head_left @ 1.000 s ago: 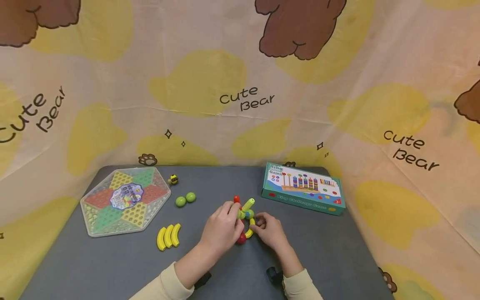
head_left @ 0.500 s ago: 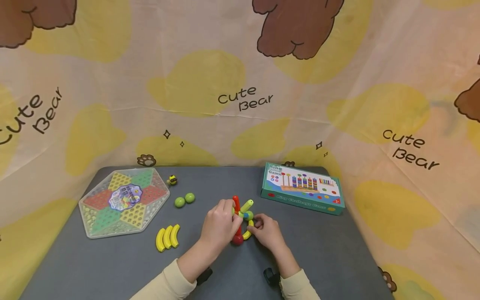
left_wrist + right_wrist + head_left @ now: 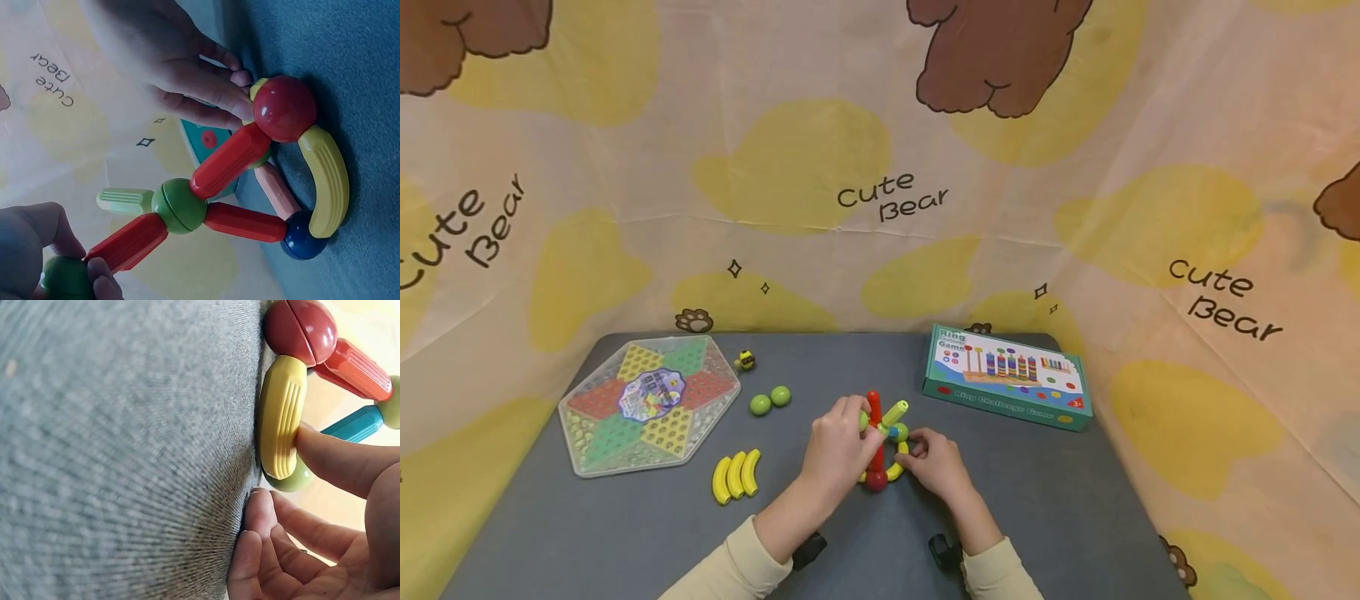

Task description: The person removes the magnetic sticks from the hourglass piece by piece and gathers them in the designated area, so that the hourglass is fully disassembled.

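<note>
A magnetic stick-and-ball figure stands on the table between both hands. My left hand (image 3: pixel 838 442) pinches a green ball (image 3: pixel 65 280) at the outer end of a red stick (image 3: pixel 128 242). That stick joins a middle green ball (image 3: pixel 180 206), which also bears a light green stick (image 3: pixel 895 412) and more red sticks leading down. Along the base are a red ball (image 3: pixel 284 107), a dark blue ball (image 3: pixel 304 236) and yellow curved sticks. My right hand (image 3: pixel 936 462) holds one yellow curved stick (image 3: pixel 284 419), thumb on its side and fingertips low near the tabletop.
Several loose yellow curved sticks (image 3: pixel 737 476) and two green balls (image 3: pixel 761 405) lie to the left. Behind them are a small bee toy (image 3: pixel 745 360) and a hexagonal checkers board (image 3: pixel 602 392). A Ring Game box (image 3: pixel 1007 379) sits at the back right of the grey table (image 3: pixel 1075 517).
The left hand has shifted slightly left with the top of the figure, and the upright red stick shows more fully. A yellow piece now shows left of the red ball. The right hand stays nearly still.
</note>
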Demonstrator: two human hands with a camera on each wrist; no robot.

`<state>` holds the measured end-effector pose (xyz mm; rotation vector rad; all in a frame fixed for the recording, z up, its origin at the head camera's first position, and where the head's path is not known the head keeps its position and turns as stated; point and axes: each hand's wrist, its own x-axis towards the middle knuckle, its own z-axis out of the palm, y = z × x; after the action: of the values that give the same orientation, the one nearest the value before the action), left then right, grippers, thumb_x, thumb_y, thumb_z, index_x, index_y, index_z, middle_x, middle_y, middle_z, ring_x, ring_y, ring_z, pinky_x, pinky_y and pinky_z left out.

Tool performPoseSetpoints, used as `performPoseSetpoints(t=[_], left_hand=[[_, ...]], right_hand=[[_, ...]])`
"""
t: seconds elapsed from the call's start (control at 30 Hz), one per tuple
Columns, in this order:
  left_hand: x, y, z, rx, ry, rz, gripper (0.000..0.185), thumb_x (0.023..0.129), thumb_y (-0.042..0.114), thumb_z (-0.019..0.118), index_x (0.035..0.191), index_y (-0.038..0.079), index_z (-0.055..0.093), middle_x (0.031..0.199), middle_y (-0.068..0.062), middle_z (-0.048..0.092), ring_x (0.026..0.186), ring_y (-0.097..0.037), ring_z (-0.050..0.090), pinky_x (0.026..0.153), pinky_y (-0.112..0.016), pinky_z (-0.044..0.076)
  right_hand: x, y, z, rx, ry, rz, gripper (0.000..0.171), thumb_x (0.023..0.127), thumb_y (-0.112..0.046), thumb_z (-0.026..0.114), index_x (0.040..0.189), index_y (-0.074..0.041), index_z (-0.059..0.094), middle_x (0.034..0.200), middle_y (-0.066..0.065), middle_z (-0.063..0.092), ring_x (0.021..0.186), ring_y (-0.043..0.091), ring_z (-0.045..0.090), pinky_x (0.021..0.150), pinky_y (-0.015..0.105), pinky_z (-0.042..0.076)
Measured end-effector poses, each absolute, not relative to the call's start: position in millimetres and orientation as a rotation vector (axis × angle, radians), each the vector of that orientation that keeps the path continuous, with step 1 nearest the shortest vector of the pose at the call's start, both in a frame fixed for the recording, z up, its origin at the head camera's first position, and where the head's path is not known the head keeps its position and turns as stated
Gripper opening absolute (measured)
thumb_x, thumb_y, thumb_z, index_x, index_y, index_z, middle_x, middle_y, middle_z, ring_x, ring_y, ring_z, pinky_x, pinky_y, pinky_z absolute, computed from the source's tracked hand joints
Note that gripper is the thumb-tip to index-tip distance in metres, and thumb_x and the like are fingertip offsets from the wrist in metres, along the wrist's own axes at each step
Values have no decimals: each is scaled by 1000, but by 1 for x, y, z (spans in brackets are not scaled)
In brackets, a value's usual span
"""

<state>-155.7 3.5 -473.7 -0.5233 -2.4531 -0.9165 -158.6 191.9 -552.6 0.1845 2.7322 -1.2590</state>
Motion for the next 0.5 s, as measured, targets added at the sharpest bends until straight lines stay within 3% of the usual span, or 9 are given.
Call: performPoseSetpoints(t=[0.5], left_hand=[[-153, 1, -469, -465, -2515, -1014, 23, 78, 3, 78, 96, 6, 64, 74, -2, 58, 50, -5, 43, 49, -12, 44]], right_hand=[[-158, 194, -550, 167, 2729, -1240, 46, 84, -27, 83, 118, 1, 67, 82, 4, 60, 72, 18, 53, 65, 31, 47]])
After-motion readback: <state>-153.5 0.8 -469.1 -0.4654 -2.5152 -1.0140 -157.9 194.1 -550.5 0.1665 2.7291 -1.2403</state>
